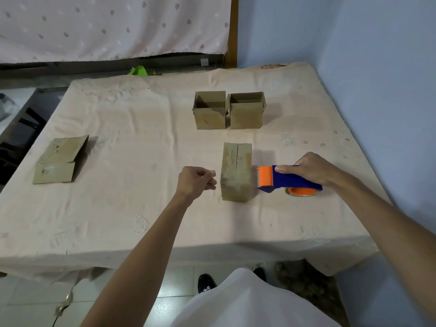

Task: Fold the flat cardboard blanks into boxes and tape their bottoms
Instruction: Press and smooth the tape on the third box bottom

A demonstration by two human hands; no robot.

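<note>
The right hand [311, 169] gripped the tape dispenser [290, 179], its nose just beside the upturned box [236, 171]. Left of that box, the left hand [195, 182] hovered with its fingers curled on nothing visible. A flat blank [59, 161] lay well to its left.

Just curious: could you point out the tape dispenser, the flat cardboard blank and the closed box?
tape dispenser [288, 182]: head view, on its blue handle.
flat cardboard blank [59, 159]: head view, middle of its upper face.
closed box [230, 166]: head view, on its top face beside the seam.
</note>
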